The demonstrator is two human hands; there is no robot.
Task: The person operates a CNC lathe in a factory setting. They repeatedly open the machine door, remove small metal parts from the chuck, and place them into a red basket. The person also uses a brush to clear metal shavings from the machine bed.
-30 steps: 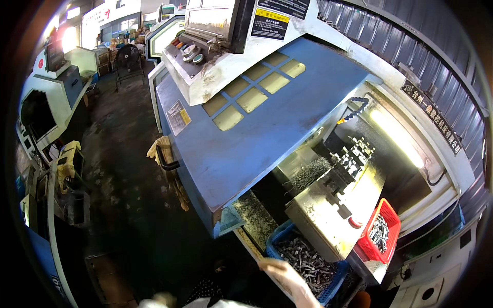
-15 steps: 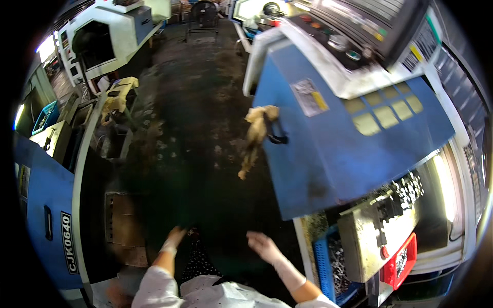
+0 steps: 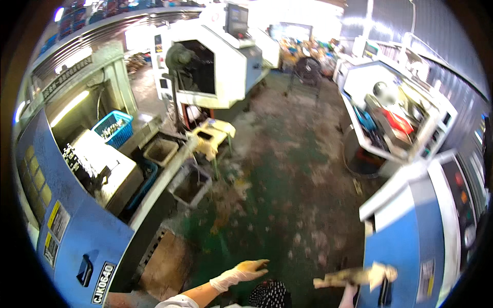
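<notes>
My left hand [image 3: 249, 269] reaches over the floor near the lower middle, its wrist wrapped in something whitish. The fingers are stretched out and it holds nothing. At the lower right, a small blurred part of my right hand or wrist [image 3: 349, 296] shows just under a yellowish cloth or pair of gloves [image 3: 354, 277]. That cloth hangs at the black handle [image 3: 385, 292] of a blue machine door [image 3: 400, 246]. Whether my right hand touches it, I cannot tell; the fingers are hidden.
A blue machine [image 3: 77, 226] with a work bay stands at the left, holding a blue basket [image 3: 114, 129] of small parts. Beside it are a grey bin [image 3: 190, 185] and a yellow-topped stool [image 3: 218, 131]. Cardboard [image 3: 164, 267] lies below. Farther off stand a fan [image 3: 308, 69] and more machines.
My view has swung to the right-hand aisle's left and up, showing more of the left machine and far aisle. My left hand now extends rightward; my right hand is mostly out of sight near the cloth.
</notes>
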